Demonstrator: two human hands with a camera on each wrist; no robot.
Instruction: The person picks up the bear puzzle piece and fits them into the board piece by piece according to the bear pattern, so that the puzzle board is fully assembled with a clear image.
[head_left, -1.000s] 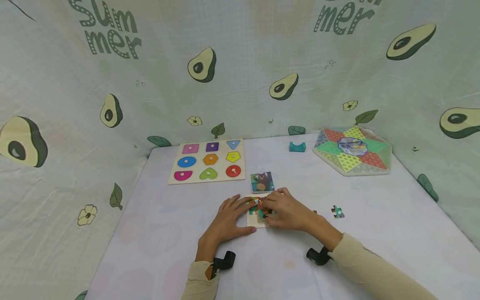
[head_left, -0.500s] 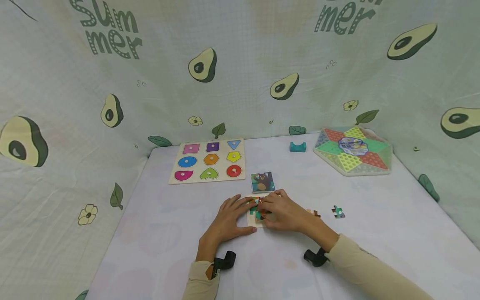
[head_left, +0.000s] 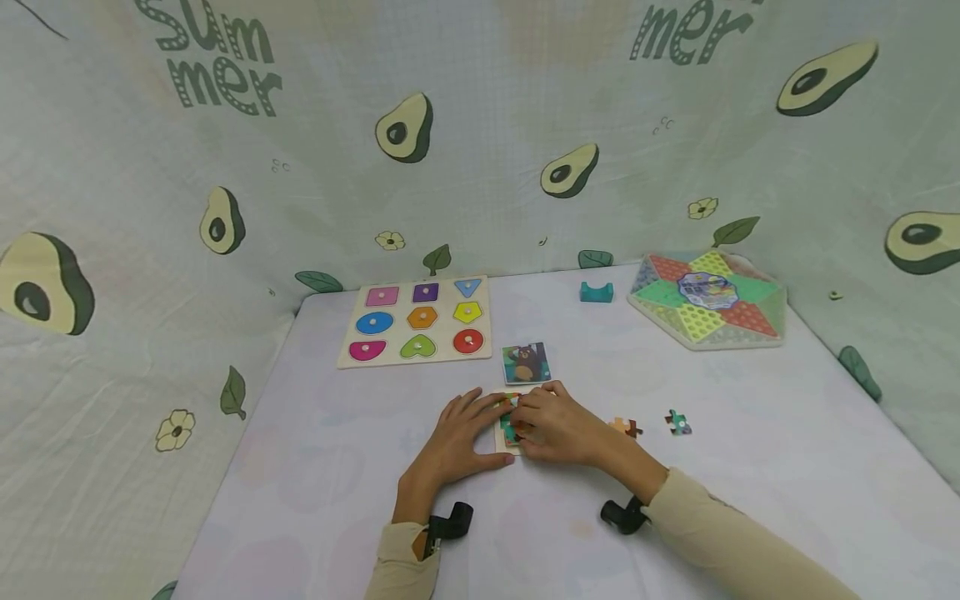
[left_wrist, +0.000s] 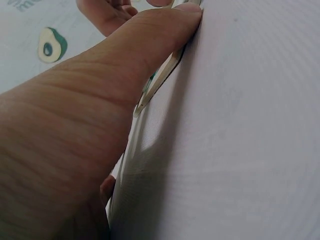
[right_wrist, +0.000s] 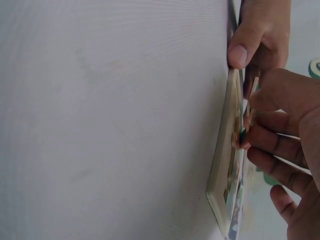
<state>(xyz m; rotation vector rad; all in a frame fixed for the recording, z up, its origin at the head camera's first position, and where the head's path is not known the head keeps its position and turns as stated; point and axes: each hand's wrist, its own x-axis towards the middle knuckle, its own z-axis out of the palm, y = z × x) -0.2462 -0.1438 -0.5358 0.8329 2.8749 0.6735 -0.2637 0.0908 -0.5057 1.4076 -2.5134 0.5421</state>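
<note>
A small wooden jigsaw tray (head_left: 506, 448) with pale edges lies on the table between both hands, partly covered by them. My left hand (head_left: 453, 437) rests at its left side, fingers stretched over the top-left part and thumb at the lower edge. My right hand (head_left: 561, 427) is over the tray's right part. In the right wrist view it pinches a thin jigsaw piece (right_wrist: 254, 89) tilted above the tray, between thumb and fingers; its picture is mostly hidden. Colourful bear-picture pieces show in the tray between the hands.
A square bear picture card (head_left: 526, 364) lies just behind the tray. Two loose jigsaw pieces, one brown and orange (head_left: 626, 427), one teal (head_left: 678, 422), lie to the right. Behind are a shape board (head_left: 401, 358), a teal block (head_left: 596, 292) and a hexagonal game board (head_left: 697, 337).
My right hand has shifted slightly left over the tray, uncovering the brown and orange loose piece beside the wrist. The left hand stays in place.
</note>
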